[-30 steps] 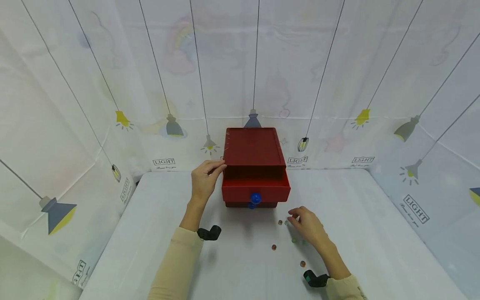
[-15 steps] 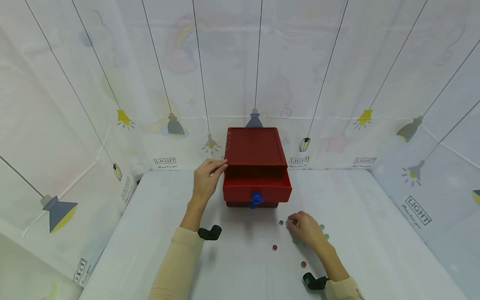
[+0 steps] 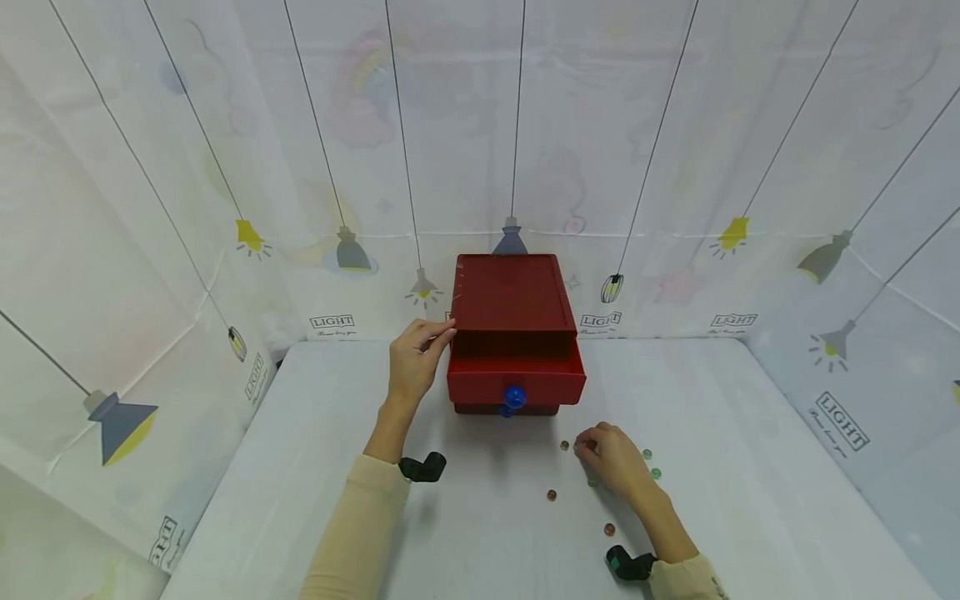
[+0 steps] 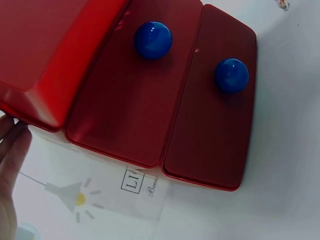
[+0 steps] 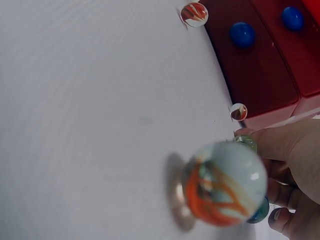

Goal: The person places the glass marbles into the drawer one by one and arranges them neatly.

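A red drawer cabinet stands at the back of the table with its top drawer pulled out. My left hand has its fingertips against the cabinet's left front edge; in the left wrist view the fingers look fairly straight. In front of the cabinet, low over the table, my right hand pinches a pale glass marble at its fingertips. A green-blue marble lies beside those fingers. An orange-and-white marble looms close to the right wrist camera.
Brownish marbles lie loose in front of the cabinet, one nearer the right wrist. Green marbles lie right of the right hand. Lower drawers with blue knobs are closed. A lamp-printed curtain hangs behind.
My right hand's fingertips have come together around the pale marble, dipping slightly. Green marbles now show past the hand's right side. My left hand stays at the cabinet edge.
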`<state>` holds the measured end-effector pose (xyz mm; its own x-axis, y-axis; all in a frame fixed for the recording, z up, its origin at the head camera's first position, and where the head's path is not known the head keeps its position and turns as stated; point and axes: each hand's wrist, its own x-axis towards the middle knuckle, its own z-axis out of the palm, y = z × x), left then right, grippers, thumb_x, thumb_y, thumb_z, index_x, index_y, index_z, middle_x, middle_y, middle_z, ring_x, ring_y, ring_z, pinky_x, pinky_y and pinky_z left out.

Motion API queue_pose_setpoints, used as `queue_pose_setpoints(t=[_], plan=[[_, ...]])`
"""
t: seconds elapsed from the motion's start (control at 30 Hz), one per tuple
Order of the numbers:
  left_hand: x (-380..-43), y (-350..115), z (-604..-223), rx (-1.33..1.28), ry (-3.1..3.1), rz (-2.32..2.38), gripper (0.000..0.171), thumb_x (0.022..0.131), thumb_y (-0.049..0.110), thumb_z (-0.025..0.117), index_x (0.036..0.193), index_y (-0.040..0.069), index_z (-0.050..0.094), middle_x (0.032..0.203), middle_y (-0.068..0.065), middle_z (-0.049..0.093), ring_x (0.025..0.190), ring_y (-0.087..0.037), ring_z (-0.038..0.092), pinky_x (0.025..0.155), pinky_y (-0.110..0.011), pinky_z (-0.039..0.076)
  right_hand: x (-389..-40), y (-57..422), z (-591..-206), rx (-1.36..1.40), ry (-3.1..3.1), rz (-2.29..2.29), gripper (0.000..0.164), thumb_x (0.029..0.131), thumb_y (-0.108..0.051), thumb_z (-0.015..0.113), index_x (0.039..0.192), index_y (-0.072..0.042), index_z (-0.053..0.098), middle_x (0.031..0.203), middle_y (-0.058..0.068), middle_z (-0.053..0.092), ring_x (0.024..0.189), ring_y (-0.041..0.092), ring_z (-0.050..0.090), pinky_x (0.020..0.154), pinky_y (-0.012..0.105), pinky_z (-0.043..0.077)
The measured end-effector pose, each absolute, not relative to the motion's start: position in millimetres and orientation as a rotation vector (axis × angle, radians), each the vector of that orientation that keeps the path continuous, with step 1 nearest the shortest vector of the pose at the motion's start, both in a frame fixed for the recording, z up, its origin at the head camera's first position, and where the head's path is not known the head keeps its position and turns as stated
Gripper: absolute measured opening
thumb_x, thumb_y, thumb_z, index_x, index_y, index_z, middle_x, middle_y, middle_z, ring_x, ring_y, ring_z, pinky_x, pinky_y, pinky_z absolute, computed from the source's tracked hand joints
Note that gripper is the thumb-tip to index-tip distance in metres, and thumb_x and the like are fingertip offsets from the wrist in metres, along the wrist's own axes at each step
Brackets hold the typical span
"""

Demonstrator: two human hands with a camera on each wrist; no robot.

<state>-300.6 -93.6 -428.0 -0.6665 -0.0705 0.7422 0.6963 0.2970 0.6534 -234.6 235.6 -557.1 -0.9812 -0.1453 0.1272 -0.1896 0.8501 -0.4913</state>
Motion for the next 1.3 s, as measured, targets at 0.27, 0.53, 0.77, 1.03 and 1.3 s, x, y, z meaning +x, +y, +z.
queue_pose_setpoints(t=[0.27,0.53,0.77,1.03,1.3], plan=[[-289.8,-89.4,-417.8,-0.561,-1.874,-1.372,0.016,0.085,-0.008,0.073,0.101,-0.010,0.075,0.087,-0.022,0.070,0.078,-0.032,0.069,0.076,-0.017,0.058,-231.3,236.3,-552.1,0.273,-2.916,0.793,0.011,0.088,-0.014,0.075,0.097,-0.008,0.077,0.087,0.001,0.068,0.083,0.015,0.057,0.074,0.034,0.055],[-291.8,-89.8,-421.2,-0.548,-1.854,-1.421,0.017,0.084,-0.008,0.073,0.101,-0.008,0.076,0.088,-0.022,0.070,0.079,-0.034,0.068,0.076,-0.012,0.056,-228.1,237.0,-537.3,0.267,-2.905,0.779,0.016,0.088,-0.017,0.077,0.100,-0.007,0.077,0.091,0.004,0.070,0.085,0.018,0.060,0.076,0.035,0.055],[-308.2,-94.7,-437.0,-0.514,-1.886,-1.422,0.017,0.085,-0.003,0.074,0.102,-0.004,0.077,0.091,-0.018,0.071,0.085,-0.032,0.069,0.080,-0.016,0.058,-226.1,239.8,-520.7,0.233,-2.909,0.803,0.021,0.092,-0.022,0.073,0.106,-0.007,0.076,0.096,0.006,0.070,0.084,0.020,0.058,0.070,0.030,0.051],[-300.4,-94.4,-428.2,-0.570,-1.874,-1.446,0.017,0.087,-0.003,0.073,0.103,-0.007,0.076,0.095,-0.021,0.069,0.089,-0.033,0.069,0.080,-0.029,0.061,-220.0,241.5,-508.9,0.201,-2.840,0.848,0.024,0.092,-0.023,0.071,0.108,-0.006,0.075,0.093,0.005,0.069,0.077,0.016,0.053,0.064,0.023,0.047],[-288.9,-90.7,-418.1,-0.560,-1.869,-1.423,0.017,0.086,-0.007,0.072,0.102,-0.010,0.075,0.091,-0.023,0.069,0.084,-0.036,0.068,0.079,-0.024,0.060,-211.1,242.7,-492.4,0.206,-2.781,0.833,0.023,0.091,-0.023,0.073,0.107,-0.007,0.075,0.090,0.003,0.067,0.078,0.016,0.053,0.064,0.022,0.048]])
